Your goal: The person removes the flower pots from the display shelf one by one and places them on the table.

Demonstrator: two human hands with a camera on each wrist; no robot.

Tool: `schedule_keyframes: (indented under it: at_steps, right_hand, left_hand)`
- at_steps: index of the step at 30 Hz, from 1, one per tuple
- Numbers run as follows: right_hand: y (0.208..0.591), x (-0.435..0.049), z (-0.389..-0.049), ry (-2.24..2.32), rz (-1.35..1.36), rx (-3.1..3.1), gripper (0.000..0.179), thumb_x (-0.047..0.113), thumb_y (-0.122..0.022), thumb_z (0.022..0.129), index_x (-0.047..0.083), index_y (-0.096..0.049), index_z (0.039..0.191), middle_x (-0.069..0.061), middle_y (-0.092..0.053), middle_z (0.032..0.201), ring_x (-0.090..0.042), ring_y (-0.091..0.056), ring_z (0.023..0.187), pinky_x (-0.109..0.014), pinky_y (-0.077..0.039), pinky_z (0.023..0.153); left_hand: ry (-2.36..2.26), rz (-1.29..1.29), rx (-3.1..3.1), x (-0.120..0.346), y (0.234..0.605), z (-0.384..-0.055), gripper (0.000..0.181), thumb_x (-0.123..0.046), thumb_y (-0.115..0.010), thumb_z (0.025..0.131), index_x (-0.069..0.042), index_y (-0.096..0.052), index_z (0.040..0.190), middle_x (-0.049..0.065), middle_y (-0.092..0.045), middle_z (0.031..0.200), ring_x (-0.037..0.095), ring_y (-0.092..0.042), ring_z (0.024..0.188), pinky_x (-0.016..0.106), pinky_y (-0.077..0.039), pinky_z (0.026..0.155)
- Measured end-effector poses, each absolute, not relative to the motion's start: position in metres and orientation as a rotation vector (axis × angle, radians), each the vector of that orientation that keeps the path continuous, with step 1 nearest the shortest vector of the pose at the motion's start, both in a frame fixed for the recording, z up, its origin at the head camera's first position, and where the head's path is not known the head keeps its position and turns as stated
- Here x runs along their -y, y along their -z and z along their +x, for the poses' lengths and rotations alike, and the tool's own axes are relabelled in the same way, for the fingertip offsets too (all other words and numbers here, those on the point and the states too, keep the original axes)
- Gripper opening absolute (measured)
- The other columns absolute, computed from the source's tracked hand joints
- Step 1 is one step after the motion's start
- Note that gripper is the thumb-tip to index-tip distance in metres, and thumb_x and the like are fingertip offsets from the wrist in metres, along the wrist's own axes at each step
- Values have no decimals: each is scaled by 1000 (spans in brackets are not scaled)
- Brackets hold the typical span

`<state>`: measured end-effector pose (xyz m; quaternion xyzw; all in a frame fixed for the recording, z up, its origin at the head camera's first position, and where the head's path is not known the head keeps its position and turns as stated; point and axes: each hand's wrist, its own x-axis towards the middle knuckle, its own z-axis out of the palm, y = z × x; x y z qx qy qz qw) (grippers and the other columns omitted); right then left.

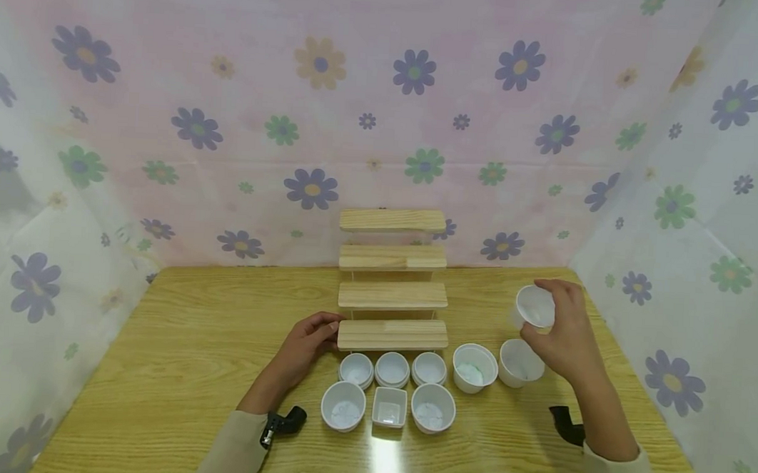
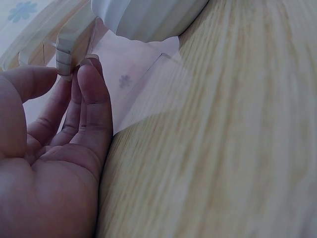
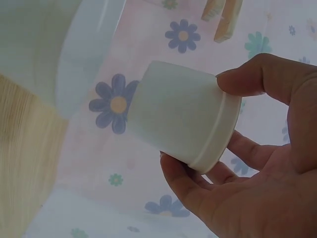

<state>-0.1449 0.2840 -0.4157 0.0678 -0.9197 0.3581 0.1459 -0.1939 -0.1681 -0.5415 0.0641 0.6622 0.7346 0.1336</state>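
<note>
My right hand holds a white plastic cup by its rim, above the right side of the table. In the right wrist view the cup lies tilted sideways between thumb and fingers. My left hand pinches the left end of the lowest board on a stepped wooden shelf. Thumb and fingertips meet at the board's end in the left wrist view. Below the raised cup stands another white cup, beside a cup with pale green contents.
Several small white bowls stand in front of the shelf, among them a square dish between two round bowls. The wooden table meets flowered cloth walls at the back and sides.
</note>
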Motion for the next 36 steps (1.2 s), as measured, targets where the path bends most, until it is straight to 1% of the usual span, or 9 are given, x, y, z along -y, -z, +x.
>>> schedule_keyframes:
  at_steps: [8, 14, 18, 20, 23, 26, 30, 36]
  right_hand:
    - [412, -298, -142, -1005, 165, 2762, 76, -3, -76, 80, -6, -45, 150, -35, -31, 148, -55, -46, 122, -71, -45, 90]
    - [411, -306, -141, -1014, 155, 2862, 80, -1, -74, 82, -6, -40, 154, -35, -26, 149, -53, -47, 120, -66, -47, 87]
    - [412, -313, -140, -1009, 151, 2922, 82, -1, -74, 82, -6, -37, 155, -36, -21, 150, -55, -45, 122, -66, -46, 87]
    - [412, -316, -140, -1001, 147, 2955, 83, -1, -74, 82, -7, -36, 156, -37, -19, 150, -56, -46, 119, -64, -47, 85]
    - [411, -321, -140, -968, 141, 3006, 83, 0, -74, 82, -8, -35, 155, -39, -16, 148, -55, -48, 114, -58, -50, 81]
    - [411, -324, -139, -920, 137, 3047, 79, 1, -74, 82, -8, -38, 152, -39, -16, 145, -54, -51, 108, -54, -51, 77]
    - [411, -328, -138, -878, 141, 3094, 76, 3, -77, 82, -9, -41, 147, -41, -17, 141, -53, -53, 103, -55, -53, 75]
    - [414, -334, -137, -898, 147, 3157, 73, 3, -80, 83, -12, -41, 143, -43, -17, 137, -56, -53, 102, -54, -55, 74]
  left_hand:
    - [-2135, 183, -1917, 168, 540, -193, 35, -17, -58, 111, 9, -60, 135, 10, -72, 116, 20, -71, 96, 30, -60, 82]
    - [-2137, 163, -1913, 167, 539, -193, 35, -15, -58, 111, 10, -60, 135, 11, -72, 116, 20, -71, 95, 30, -60, 82]
    - [-2133, 168, -1913, 167, 538, -193, 35, -16, -57, 111, 9, -60, 135, 10, -71, 117, 19, -71, 96, 30, -60, 82]
    - [-2133, 169, -1912, 167, 537, -193, 35, -16, -57, 111, 10, -60, 135, 10, -72, 117, 20, -71, 96, 30, -60, 82]
    - [-2131, 173, -1912, 167, 536, -193, 36, -18, -58, 111, 9, -60, 135, 10, -71, 117, 20, -70, 97, 30, -59, 83]
    - [-2128, 177, -1916, 167, 536, -193, 36, -19, -59, 111, 8, -60, 135, 10, -71, 117, 21, -70, 97, 31, -59, 83]
    - [-2124, 179, -1922, 167, 536, -194, 37, -20, -59, 111, 7, -60, 135, 10, -71, 116, 21, -69, 97, 31, -59, 83]
    - [-2126, 174, -1923, 167, 538, -194, 37, -20, -59, 111, 8, -61, 135, 9, -71, 115, 21, -69, 97, 31, -59, 83]
